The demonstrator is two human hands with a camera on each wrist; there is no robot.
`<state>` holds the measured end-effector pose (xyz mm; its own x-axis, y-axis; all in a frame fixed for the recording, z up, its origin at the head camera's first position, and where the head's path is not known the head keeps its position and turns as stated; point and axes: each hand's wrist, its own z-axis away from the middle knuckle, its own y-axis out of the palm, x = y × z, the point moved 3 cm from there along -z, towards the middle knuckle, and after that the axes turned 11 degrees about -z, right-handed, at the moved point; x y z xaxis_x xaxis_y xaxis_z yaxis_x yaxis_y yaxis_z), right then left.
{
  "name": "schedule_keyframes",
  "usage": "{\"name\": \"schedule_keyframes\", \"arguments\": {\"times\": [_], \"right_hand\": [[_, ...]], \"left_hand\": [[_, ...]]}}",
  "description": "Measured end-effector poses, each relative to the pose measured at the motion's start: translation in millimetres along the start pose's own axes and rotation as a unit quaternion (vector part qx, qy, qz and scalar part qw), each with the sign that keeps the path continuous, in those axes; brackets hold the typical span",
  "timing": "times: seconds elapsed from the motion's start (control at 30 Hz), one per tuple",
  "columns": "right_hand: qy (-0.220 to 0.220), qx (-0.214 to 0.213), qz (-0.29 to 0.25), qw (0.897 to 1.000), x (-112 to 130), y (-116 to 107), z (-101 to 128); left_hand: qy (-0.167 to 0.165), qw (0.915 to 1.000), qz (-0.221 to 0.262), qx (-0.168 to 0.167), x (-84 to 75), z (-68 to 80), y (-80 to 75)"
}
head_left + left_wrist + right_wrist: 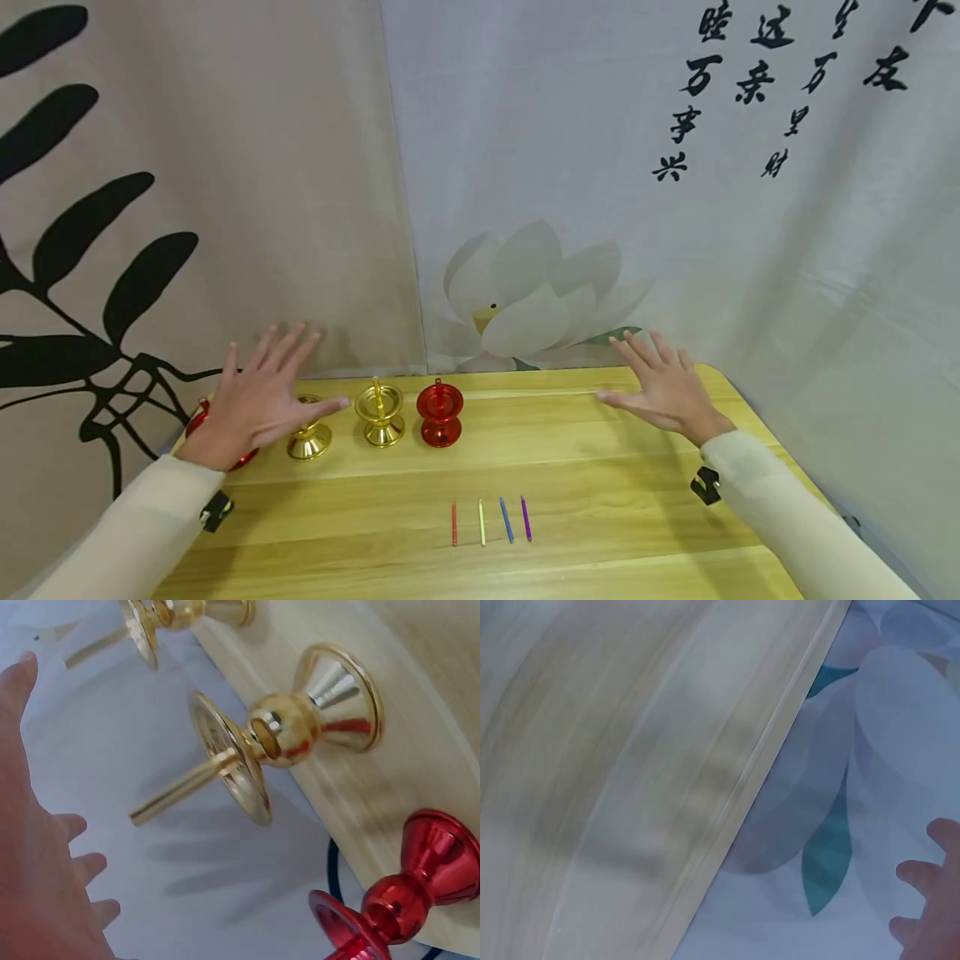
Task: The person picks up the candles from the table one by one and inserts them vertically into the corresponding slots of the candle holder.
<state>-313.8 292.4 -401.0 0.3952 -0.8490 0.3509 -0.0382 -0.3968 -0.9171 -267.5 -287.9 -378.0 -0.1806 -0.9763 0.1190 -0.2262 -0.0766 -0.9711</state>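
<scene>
My left hand (262,404) is held in the air with fingers spread, over the left end of a row of candle holders. Beneath it, a red candle holder (245,459) is mostly hidden and a gold candle holder (309,442) partly so. In the left wrist view, that gold candle holder (289,731) has an upright stem above its dish. Right of the thumb stand another gold candle holder (384,429) and a red one (441,427). My right hand (667,396), also spread and holding nothing, hovers over the table's far right part.
Thin candles lie side by side near the front: red (453,525), pale yellow (482,523), blue (507,521) and purple (526,518). The wooden table (600,467) ends at a curtain (540,167) printed with a lotus, leaves and black characters.
</scene>
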Motion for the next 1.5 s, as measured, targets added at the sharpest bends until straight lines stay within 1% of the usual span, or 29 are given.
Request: {"name": "schedule_keyframes", "arguments": {"times": [0.13, 0.23, 0.37, 0.5, 0.67, 0.83, 0.93, 1.1, 1.27, 1.5], "right_hand": [[-0.019, -0.001, 0.002, 1.0, 10, 2, 4], [-0.038, -0.004, 0.007, 0.999, 20, 5, 8], [-0.068, -0.015, 0.02, 0.997, 33, 10, 14], [-0.096, -0.028, 0.027, 0.995, 45, 14, 19], [-0.118, -0.029, 0.03, 0.992, 56, 22, 24], [-0.126, -0.015, 0.019, 0.992, 65, 32, 30], [-0.135, -0.009, 0.014, 0.991, 71, 38, 35], [-0.163, -0.015, 0.011, 0.987, 84, 49, 43], [-0.186, -0.022, 0.001, 0.982, 98, 62, 51], [-0.195, -0.029, -0.022, 0.98, 109, 79, 64]], "left_hand": [[0.018, 0.9998, -0.006, -0.012, -12.1, 7.4, -6.0], [0.038, 0.999, -0.006, -0.022, -23.2, 12.8, -10.5], [0.066, 0.9971, -0.003, -0.039, -41.1, 19.2, -15.3], [0.092, 0.9947, 0.0, -0.047, -60.8, 24.7, -18.1], [0.123, 0.9904, 0.001, -0.062, -84.6, 30.7, -16.2], [0.15, 0.9861, 0.002, -0.071, -104.3, 38.3, -9.6], [0.156, 0.9854, 0.005, -0.069, -113.4, 43.1, -4.7], [0.156, 0.9857, 0.015, -0.062, -124.5, 51.8, 4.6], [0.155, 0.9848, 0.031, -0.071, -133.7, 59.0, 14.9], [0.137, 0.9853, 0.074, -0.071, -144.2, 66.1, 28.2]]}}
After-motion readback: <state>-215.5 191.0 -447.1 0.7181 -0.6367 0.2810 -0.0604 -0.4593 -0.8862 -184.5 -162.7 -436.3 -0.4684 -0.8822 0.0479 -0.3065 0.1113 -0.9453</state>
